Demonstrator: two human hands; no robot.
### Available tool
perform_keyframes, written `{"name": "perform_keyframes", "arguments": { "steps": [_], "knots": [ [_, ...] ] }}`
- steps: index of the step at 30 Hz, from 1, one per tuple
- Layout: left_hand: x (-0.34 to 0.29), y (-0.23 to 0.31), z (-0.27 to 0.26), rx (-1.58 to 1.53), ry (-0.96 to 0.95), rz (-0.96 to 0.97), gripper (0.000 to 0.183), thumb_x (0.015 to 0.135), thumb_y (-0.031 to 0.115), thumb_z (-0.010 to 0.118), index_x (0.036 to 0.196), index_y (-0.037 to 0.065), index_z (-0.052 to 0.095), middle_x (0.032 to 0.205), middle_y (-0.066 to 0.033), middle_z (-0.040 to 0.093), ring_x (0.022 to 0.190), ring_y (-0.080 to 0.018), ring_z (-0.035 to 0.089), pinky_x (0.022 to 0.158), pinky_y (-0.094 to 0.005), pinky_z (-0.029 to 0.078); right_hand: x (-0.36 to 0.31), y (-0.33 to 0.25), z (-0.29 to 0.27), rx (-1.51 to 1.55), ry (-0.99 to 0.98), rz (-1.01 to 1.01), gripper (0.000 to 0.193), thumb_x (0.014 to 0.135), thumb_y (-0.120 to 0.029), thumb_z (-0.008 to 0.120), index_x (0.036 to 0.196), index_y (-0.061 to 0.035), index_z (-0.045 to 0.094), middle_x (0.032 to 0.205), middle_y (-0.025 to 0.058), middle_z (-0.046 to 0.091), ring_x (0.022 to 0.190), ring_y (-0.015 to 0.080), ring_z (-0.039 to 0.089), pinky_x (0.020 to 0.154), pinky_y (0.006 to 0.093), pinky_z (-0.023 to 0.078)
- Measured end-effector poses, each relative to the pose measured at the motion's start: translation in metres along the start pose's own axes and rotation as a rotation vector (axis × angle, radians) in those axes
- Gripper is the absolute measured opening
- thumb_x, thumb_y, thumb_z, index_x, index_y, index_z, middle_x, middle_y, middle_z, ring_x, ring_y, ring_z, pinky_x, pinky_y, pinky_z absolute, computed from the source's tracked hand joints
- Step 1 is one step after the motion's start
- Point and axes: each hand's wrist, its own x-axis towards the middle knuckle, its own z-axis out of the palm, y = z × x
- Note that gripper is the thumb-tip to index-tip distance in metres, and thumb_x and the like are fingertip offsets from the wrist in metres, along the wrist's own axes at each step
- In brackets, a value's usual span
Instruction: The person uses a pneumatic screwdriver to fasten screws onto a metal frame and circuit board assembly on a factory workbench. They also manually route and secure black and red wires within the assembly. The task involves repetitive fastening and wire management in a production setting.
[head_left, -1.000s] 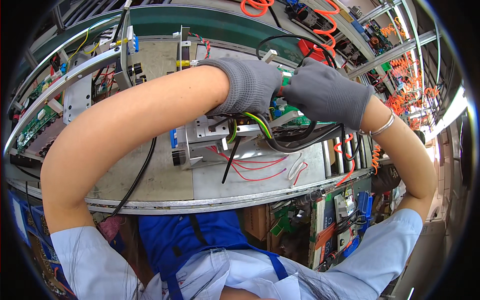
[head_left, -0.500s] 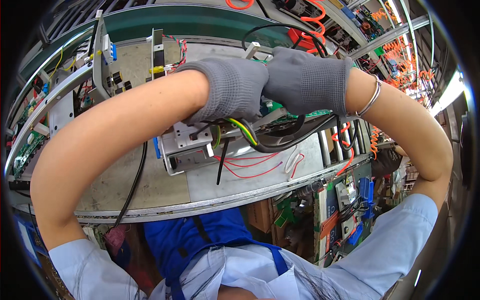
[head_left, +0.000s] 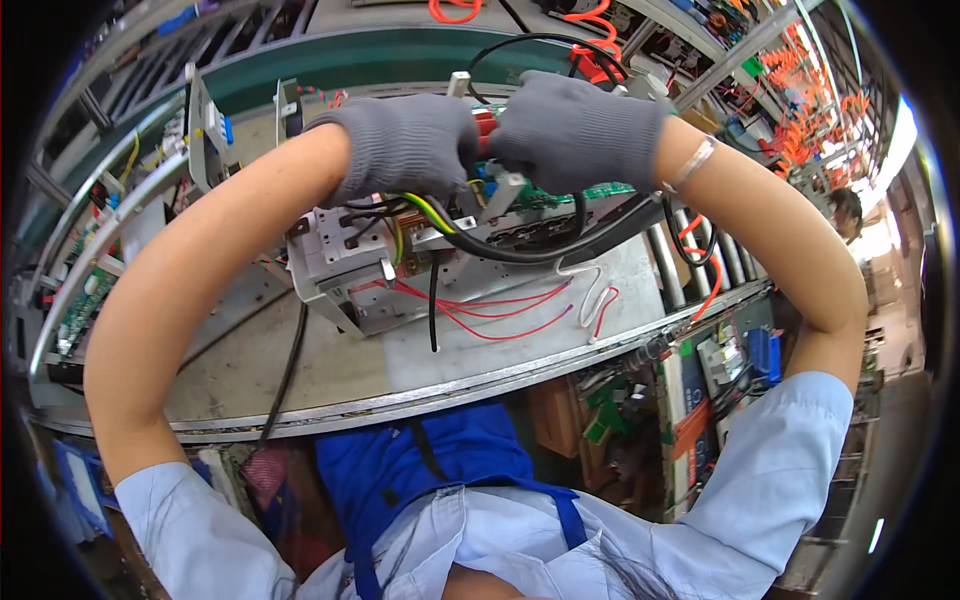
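Observation:
My left hand point(head_left: 410, 140), in a grey knit glove, is closed above an electrical unit with a white metal frame point(head_left: 325, 240). Facing it, my right hand point(head_left: 575, 130), gloved alike, has its fingers curled over the unit's green circuit board point(head_left: 540, 198). A red piece point(head_left: 485, 128) shows in the narrow gap between the hands; what the fingertips grip is hidden. Below the hands run a yellow-green wire point(head_left: 428, 211) and a thick black cable point(head_left: 540, 252). Thin red wires point(head_left: 500, 305) and a white wire point(head_left: 588, 305) trail onto the bench.
Another metal bracket unit point(head_left: 203, 130) stands left, beside a curved rail point(head_left: 75, 265). Orange coiled hoses point(head_left: 605, 45) hang at the back. Steel rollers point(head_left: 670, 265) lie right of the unit. A black cord point(head_left: 285, 370) crosses the bench's metal edge point(head_left: 400, 404). Someone's head point(head_left: 847, 212) shows far right.
My hands, pressed together before, have moved slightly apart, and the red piece now shows between them. The whole view has shifted and turned a little.

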Motion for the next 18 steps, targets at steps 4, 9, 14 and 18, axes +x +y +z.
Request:
{"name": "perform_keyframes", "arguments": {
  "steps": [4, 9, 14, 18],
  "knots": [
    [-0.002, 0.021, -0.015, 0.147, 0.1, -0.027, 0.028, 0.081, 0.015, 0.057, 0.101, -0.002, 0.067, 0.086, -0.0187, 0.068, 0.077, -0.0277, 0.064, 0.076, -0.0373, 0.05, -0.035, -0.001, -0.009, 0.244, 0.242, 0.201, 0.023, 0.08, -0.023, 0.067, 0.096, -0.0065, 0.068, 0.078, 0.0123, 0.066, 0.076, 0.0327, 0.064, 0.073, 0.0432, 0.05],
    [0.012, 0.046, -0.018, 0.068, 0.095, -0.069, 0.027, 0.082, 0.016, 0.066, 0.104, 0.001, 0.068, 0.088, -0.0177, 0.069, 0.075, -0.0241, 0.065, 0.075, -0.0353, 0.05, -0.088, -0.012, 0.028, 0.503, 1.195, 0.288, 0.018, 0.083, -0.024, 0.067, 0.09, -0.0077, 0.067, 0.08, 0.0087, 0.066, 0.074, 0.0302, 0.064, 0.067, 0.0397, 0.05],
    [0.038, 0.066, -0.014, 0.3, 0.126, -0.073, 0.016, 0.075, 0.014, 0.072, 0.086, 0.002, 0.071, 0.072, -0.0178, 0.066, 0.062, -0.0241, 0.06, 0.066, -0.0335, 0.048, -0.119, -0.119, 0.117, 0.752, 1.351, 0.552, 0.013, 0.077, -0.008, 0.07, 0.089, -0.0103, 0.067, 0.077, 0.0034, 0.063, 0.078, 0.0253, 0.061, 0.073, 0.0349, 0.047],
    [0.05, 0.069, -0.011, 0.444, 0.118, -0.049, 0.018, 0.07, 0.015, 0.074, 0.077, 0.0, 0.068, 0.064, -0.0193, 0.058, 0.056, -0.027, 0.055, 0.059, -0.037, 0.045, -0.099, -0.186, 0.171, 1.13, 1.264, 0.719, 0.015, 0.081, -0.005, 0.066, 0.096, -0.0029, 0.069, 0.086, 0.0093, 0.066, 0.079, 0.021, 0.063, 0.071, 0.0315, 0.049]
  ]
}}
